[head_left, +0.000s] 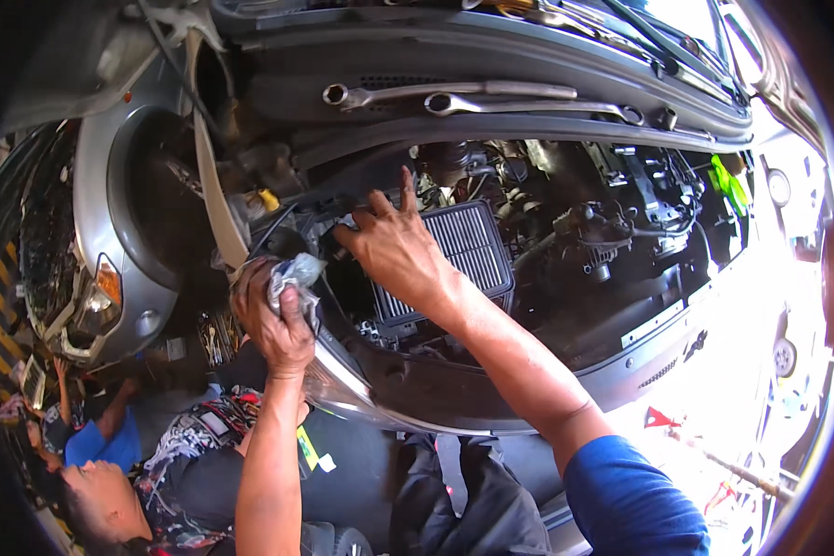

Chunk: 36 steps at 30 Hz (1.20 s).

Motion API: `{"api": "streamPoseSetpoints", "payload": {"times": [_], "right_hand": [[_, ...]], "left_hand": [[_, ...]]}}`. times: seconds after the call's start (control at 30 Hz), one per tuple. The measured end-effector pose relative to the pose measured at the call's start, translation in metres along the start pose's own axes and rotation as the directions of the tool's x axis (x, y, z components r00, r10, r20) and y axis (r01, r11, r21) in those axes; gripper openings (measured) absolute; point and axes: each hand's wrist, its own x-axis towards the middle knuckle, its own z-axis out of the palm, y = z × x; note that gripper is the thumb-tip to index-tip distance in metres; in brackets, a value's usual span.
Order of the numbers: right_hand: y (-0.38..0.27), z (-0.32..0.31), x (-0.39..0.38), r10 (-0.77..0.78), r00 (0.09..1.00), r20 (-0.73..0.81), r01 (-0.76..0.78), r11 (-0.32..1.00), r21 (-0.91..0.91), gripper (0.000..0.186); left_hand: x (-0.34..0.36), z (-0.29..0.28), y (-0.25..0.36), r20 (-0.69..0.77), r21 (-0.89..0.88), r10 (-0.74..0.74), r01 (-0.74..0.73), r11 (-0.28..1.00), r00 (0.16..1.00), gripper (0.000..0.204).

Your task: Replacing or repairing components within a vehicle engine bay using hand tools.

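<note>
My left hand (278,329) grips a crumpled pale rag (301,278) beside the car's inner fender edge (227,222). My right hand (394,250) reaches into the engine bay over the left part of a rectangular pleated air filter (459,255), its fingers spread and bent at a dark housing just behind the filter; the fingertips' exact contact is hard to make out. Two steel wrenches (463,90) lie on the dark plastic cowl (547,56) above the engine bay.
A silver car (144,315) stands at the left with scattered tools (218,338) near it. A person in a patterned shirt (185,473) is at lower left, near another in blue (93,440). A bright green item (730,185) sits at the engine bay's right end.
</note>
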Motion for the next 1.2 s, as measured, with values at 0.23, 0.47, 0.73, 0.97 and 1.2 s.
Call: {"api": "streamPoseSetpoints", "payload": {"times": [0.23,0.47,0.73,0.97,1.2], "right_hand": [[0.076,-0.045,-0.061,0.297,0.944,-0.146,-0.237,0.914,0.329,0.015],[0.177,-0.086,-0.134,0.523,0.824,-0.219,-0.392,0.805,0.445,0.028],[0.24,-0.055,-0.171,0.611,0.714,-0.342,-0.451,0.775,0.442,0.017],[0.262,-0.047,-0.176,0.602,0.728,-0.329,-0.469,0.787,0.401,0.031],[0.255,-0.05,-0.164,0.623,0.756,-0.202,-0.464,0.727,0.506,0.018]], "left_hand": [[-0.002,-0.006,-0.006,0.051,0.078,0.027,-0.031,0.996,0.998,0.047],[-0.013,0.004,-0.013,0.061,0.094,-0.027,0.021,0.995,0.998,0.051],[0.001,0.004,0.008,0.357,0.52,0.061,-0.252,0.816,0.932,0.042],[0.017,0.013,0.01,0.362,0.524,-0.016,-0.189,0.83,0.932,0.049],[0.023,0.016,0.018,0.394,0.6,0.01,-0.265,0.754,0.919,0.047]]}}
